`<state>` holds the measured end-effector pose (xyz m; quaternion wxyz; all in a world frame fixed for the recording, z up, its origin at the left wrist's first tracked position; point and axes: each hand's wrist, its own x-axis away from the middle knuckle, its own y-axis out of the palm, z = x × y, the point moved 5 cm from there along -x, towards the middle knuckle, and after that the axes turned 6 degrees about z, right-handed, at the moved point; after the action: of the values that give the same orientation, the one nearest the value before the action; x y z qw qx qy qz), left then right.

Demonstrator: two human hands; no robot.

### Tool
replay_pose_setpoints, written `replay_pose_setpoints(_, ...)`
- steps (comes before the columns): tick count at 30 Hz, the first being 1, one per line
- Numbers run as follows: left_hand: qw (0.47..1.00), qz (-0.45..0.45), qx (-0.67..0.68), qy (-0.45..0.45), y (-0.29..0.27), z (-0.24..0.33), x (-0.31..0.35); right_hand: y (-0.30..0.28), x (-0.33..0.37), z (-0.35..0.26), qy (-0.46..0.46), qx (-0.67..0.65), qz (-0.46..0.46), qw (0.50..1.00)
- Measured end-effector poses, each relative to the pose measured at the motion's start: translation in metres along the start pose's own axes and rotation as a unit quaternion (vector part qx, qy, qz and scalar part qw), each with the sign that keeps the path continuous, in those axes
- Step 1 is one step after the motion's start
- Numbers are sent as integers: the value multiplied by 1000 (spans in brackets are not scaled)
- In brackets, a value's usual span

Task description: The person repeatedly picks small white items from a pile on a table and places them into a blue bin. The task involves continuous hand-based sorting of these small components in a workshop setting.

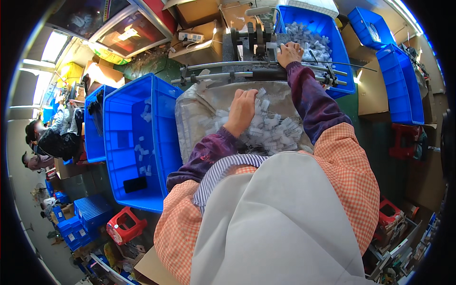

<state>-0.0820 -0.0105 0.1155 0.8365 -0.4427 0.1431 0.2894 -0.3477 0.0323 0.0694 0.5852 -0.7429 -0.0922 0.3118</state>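
Observation:
My left hand [242, 110] is over a cloth-covered lap surface [190, 111] piled with small translucent ribbed plastic pieces [280, 130]. Its fingers are closed, with one such piece [261, 92] at the fingertips. Farther off and to the right, my right hand [290, 53] reaches to a dark metal bench machine [251, 42]. Those fingers are bent together beside a whitish piece [271, 45] at the machine's right side; what lies inside the grip is mostly hidden. Two metal rods [218, 76] run crosswise between my hands.
A blue bin [342, 54] of similar pieces stands right behind the machine. On my left is a large blue bin [128, 111] with a few pieces and a black flat object [135, 185]. A red stool [126, 225] and cardboard boxes [199, 45] stand around; people are at far left.

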Motion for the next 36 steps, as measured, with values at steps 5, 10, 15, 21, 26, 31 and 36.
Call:
replay_pose_setpoints(5,1000,20,21,9,-15,11,-10,10,1,-39,-36,2,3,999)
replay_pose_setpoints(10,996,76,33,15,-37,10,-21,6,4,-52,-36,7,-1,999)
replay_pose_setpoints(15,975,94,165,-115,-49,-4,-25,5,0,-21,-40,16,-18,999)
replay_pose_setpoints(21,953,64,252,-154,-41,3,-28,22,-23,37,-14,-9,-60,998)
replay_pose_setpoints(26,955,58,258,-136,-32,10,-33,-29,-49,60,57,91,-53,993)
replay_pose_setpoints(31,953,81,268,-115,-22,14,-41,-80,-9,35,-56,-201,-68,976)
replay_pose_setpoints(36,947,94,286,-115,-12,10,-51,-84,67,-46,-199,-554,-328,739)
